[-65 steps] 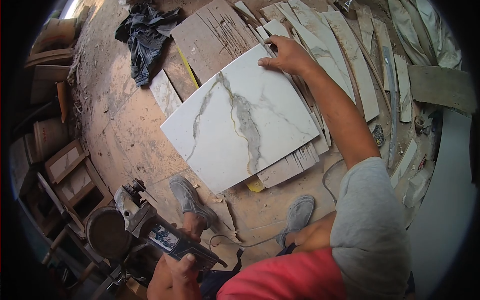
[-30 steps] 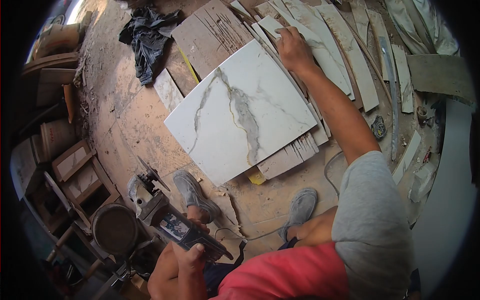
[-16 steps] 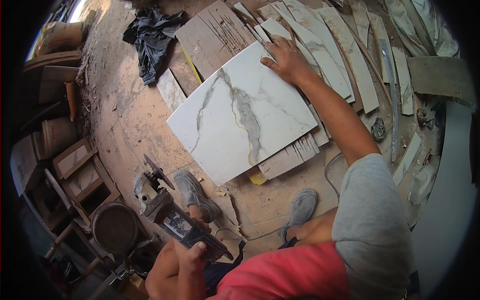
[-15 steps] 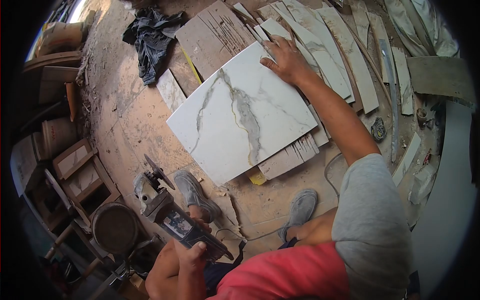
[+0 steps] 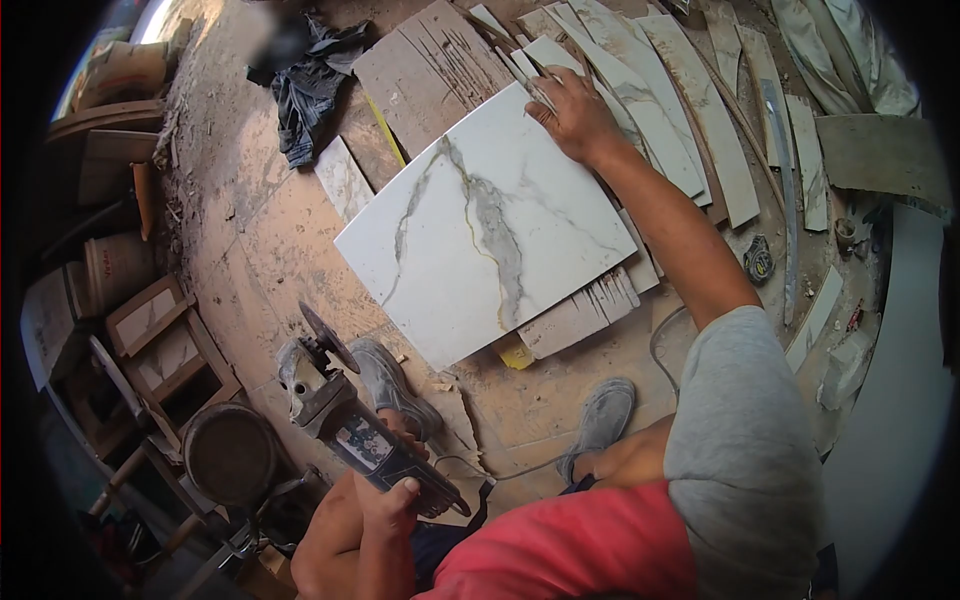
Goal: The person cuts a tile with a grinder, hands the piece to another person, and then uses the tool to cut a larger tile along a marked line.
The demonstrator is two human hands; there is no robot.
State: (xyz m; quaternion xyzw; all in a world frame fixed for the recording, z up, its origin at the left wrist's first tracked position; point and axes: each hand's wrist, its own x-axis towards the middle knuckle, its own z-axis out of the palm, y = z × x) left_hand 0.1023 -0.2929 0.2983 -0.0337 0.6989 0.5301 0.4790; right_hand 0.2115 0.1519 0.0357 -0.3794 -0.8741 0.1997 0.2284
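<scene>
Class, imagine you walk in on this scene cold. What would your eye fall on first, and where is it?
The big white marble-veined tile dominates the middle, lying on board scraps on the dusty floor, with the right hand pressed on its far corner. At lower left, the left hand grips an angle grinder with its disc raised. Cut tile strips fan out at upper right.

White tile (image 5: 490, 230), grey and gold veins; dark grinder (image 5: 350, 430) at 7 o'clock; grey shoes (image 5: 385, 385); red shirt (image 5: 570, 550), grey sleeve (image 5: 740, 450).
</scene>
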